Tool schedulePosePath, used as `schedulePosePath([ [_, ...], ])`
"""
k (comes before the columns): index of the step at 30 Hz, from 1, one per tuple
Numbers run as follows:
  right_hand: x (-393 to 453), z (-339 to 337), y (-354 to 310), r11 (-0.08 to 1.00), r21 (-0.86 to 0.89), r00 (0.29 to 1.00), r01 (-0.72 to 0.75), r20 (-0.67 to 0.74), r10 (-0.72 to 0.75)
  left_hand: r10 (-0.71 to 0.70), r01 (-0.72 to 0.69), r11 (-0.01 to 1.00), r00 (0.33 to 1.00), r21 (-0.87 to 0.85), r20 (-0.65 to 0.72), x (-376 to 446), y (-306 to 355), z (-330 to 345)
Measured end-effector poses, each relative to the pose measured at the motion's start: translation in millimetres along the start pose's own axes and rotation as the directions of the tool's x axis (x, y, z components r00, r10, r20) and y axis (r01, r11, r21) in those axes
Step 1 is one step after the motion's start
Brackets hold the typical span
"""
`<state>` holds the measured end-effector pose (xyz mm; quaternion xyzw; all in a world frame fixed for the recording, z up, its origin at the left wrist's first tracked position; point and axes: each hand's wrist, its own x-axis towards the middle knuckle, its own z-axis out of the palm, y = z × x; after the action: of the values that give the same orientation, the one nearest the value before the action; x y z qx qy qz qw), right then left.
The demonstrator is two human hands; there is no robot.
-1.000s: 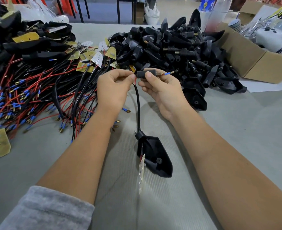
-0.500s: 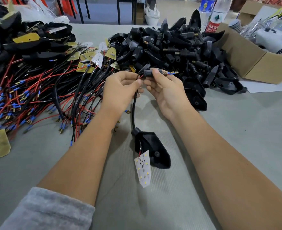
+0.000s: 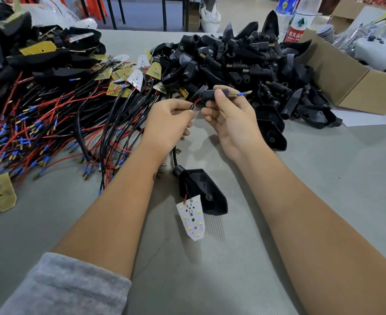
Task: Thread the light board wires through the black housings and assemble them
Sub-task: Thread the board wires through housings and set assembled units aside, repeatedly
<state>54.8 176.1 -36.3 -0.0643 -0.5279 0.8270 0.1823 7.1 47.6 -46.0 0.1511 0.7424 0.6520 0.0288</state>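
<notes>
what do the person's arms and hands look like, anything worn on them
Both forearms are bare. The left arm has a grey, soft-looking knit sleeve pushed up towards the elbow; a small dark mark shows near that wrist. No sleeve shows on the right arm in this view. The left hand and right hand wear no gloves, and no rings, watch or bracelets are visible.

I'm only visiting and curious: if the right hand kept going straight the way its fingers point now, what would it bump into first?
Probably the left hand. The right hand holds a small black stem piece, and its fingers point left toward the other hand's fingertips, which pinch the red wire. Depth is hard to judge from one view.
</notes>
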Motion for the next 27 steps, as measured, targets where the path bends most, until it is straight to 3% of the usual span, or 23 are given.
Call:
schedulePosePath([
  [5, 1, -1, 1, 0.998, -0.055, 1.000, -0.004, 0.013, 0.004, 0.022, -0.019, 0.996, 0.999, -0.082, 0.041, -4, 4, -1],
  [13, 2, -3, 2, 1.000, -0.016, 0.999, -0.019, 0.034, 0.020, 0.012, -0.010, 1.000, 0.995, -0.021, 0.101, -4, 5, -1],
  [19, 5, -2, 4, 0.961, -0.277, 1.000, 0.003, -0.003, -0.004, -0.001, -0.001, 1.000, 0.996, 0.022, 0.089, -5, 7, -2],
  [27, 3, 0, 5, 0.885, -0.463, 0.997, 0.050, 0.068, -0.021, -0.063, 0.079, 0.989, 0.989, -0.123, 0.130, -7, 11, -1],
])
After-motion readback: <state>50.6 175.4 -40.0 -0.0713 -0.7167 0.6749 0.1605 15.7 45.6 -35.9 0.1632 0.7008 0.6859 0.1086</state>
